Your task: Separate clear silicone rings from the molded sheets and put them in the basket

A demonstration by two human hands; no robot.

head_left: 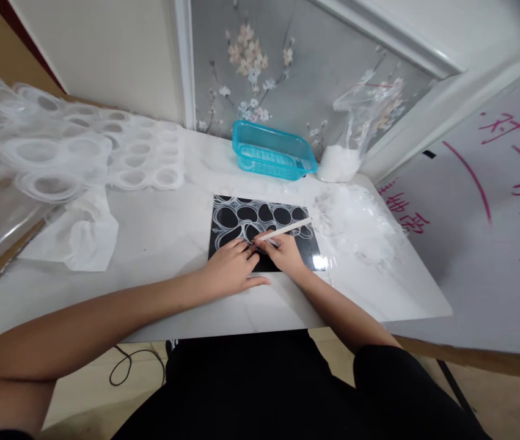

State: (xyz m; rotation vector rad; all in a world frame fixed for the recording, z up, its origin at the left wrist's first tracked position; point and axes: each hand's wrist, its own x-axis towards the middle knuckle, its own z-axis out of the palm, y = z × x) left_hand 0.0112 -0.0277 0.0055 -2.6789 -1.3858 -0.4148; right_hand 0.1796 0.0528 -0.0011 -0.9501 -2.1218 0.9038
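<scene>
As our right grip (283,252) pinches a stick (294,227), left grip (231,267) unclear, a blue basket (269,168) sits beyond the black board (306,249)

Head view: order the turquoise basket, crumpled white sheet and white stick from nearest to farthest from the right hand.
1. White stick: held in the right hand.
2. Turquoise basket: beyond the hand, toward the back.
3. Crumpled white sheet: well off to the left.
</scene>
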